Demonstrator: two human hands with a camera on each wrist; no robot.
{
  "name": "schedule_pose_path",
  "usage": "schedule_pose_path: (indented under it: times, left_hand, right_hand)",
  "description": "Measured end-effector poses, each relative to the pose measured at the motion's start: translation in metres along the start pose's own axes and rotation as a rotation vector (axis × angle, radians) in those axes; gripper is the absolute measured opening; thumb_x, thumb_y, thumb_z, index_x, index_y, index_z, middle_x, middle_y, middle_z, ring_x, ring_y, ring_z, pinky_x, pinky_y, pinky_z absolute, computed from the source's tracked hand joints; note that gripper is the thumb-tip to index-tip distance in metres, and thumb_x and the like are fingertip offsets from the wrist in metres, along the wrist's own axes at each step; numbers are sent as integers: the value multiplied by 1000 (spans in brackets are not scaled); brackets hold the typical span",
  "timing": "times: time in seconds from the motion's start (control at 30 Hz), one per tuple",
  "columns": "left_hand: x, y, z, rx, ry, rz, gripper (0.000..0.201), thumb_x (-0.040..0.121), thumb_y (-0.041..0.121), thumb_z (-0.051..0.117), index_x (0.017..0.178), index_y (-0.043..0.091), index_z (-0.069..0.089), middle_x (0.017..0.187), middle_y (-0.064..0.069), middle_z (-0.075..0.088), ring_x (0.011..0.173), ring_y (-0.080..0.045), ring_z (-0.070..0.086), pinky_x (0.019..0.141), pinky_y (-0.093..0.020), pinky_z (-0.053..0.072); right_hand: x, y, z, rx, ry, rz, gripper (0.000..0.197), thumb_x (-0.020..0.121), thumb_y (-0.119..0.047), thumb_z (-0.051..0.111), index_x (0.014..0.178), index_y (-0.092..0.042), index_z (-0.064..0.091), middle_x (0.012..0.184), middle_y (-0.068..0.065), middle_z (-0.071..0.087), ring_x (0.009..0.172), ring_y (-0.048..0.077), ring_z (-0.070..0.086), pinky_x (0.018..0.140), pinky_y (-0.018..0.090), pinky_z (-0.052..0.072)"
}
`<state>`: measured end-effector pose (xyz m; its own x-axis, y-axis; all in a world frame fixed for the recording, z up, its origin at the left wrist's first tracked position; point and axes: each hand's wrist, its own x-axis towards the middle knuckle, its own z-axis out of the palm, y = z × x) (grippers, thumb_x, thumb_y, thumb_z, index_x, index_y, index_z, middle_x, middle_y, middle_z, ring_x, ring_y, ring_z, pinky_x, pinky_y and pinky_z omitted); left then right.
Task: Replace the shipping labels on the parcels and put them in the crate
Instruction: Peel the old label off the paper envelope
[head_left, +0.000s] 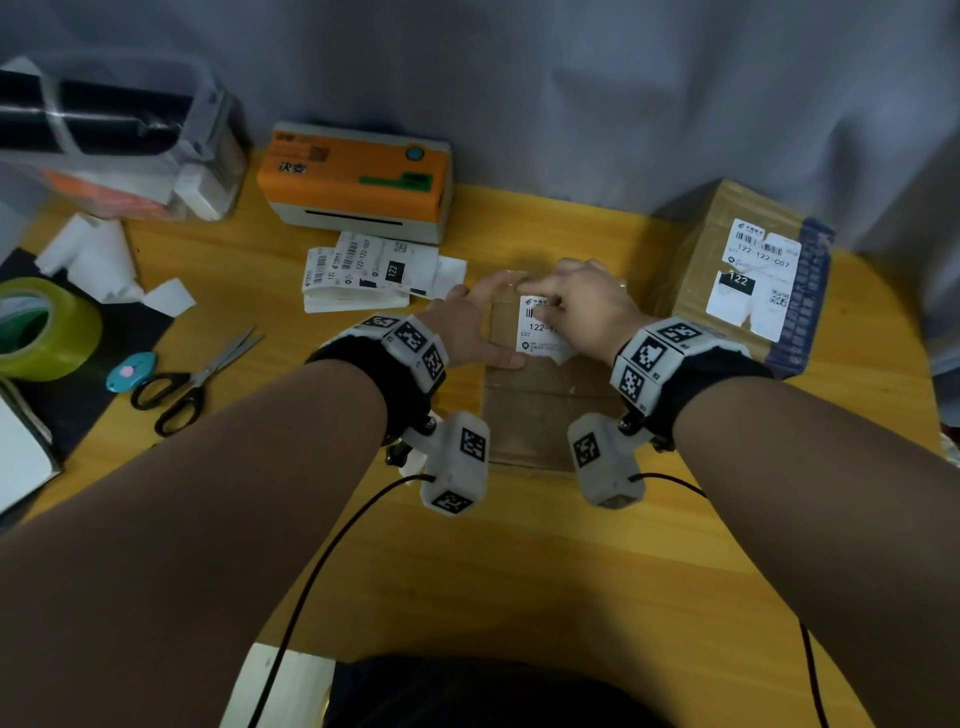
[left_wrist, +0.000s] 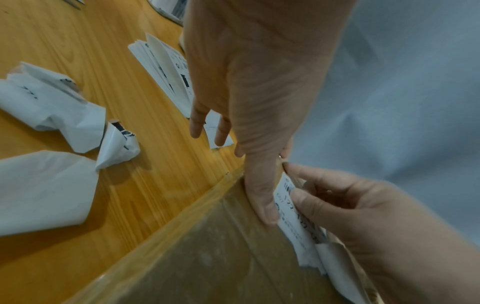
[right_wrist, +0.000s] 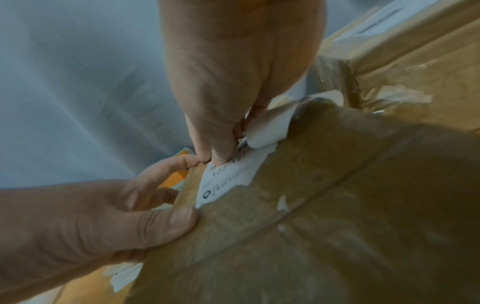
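Observation:
A flat brown parcel (head_left: 540, 410) lies at the middle of the wooden table. A torn white shipping label (head_left: 535, 335) sticks to its far end. My left hand (head_left: 480, 327) grips the parcel's left edge, thumb (right_wrist: 179, 222) on top and fingers over the side. My right hand (head_left: 553, 306) pinches the label; in the right wrist view its fingertips (right_wrist: 221, 156) hold the label (right_wrist: 228, 181) beside a curled-up flap (right_wrist: 267, 127). The left wrist view shows my left thumb (left_wrist: 262, 197) pressing next to the label (left_wrist: 293, 218). A second, taller parcel (head_left: 727, 291) with a torn label stands at the right.
An orange label printer (head_left: 358, 182) stands at the back with a stack of printed labels (head_left: 363, 270) before it. A clear plastic crate (head_left: 208, 130) is back left. Paper scraps (head_left: 98, 260), a green tape roll (head_left: 41, 327), scissors (head_left: 192, 379) and a small blue cutter (head_left: 130, 370) lie left.

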<state>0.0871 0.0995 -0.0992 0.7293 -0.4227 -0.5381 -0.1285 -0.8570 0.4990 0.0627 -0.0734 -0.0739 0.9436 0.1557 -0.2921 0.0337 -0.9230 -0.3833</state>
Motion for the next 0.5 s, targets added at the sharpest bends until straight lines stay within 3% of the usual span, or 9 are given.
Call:
schedule_pose_path:
  times: [0.17, 0.33, 0.5]
  left_hand:
    - [0, 0, 0, -10, 0, -1, 105, 65, 56, 76, 143, 46, 7, 143, -13, 33, 130, -33, 39, 102, -51, 39]
    - [1, -1, 0, -24, -4, 1, 106, 63, 58, 76, 142, 47, 6, 143, -12, 32, 130, -33, 39, 102, -51, 39]
    - [1, -3, 0, -21, -7, -13, 109, 62, 60, 76, 143, 46, 4, 148, -12, 27, 133, -33, 37, 104, -51, 39]
  right_hand:
    - [0, 4, 5, 3, 44, -42, 30, 96, -22, 51, 124, -28, 62, 116, 2, 54, 114, 25, 39, 85, 22, 24]
    - [7, -1, 3, -50, 37, -30, 25, 98, -24, 46, 111, -26, 67, 108, 4, 56, 112, 26, 42, 94, 35, 37]
    - [15, -5, 4, -160, 11, -32, 18, 93, -18, 47, 92, -19, 65, 91, 1, 52, 100, 22, 43, 80, 33, 37]
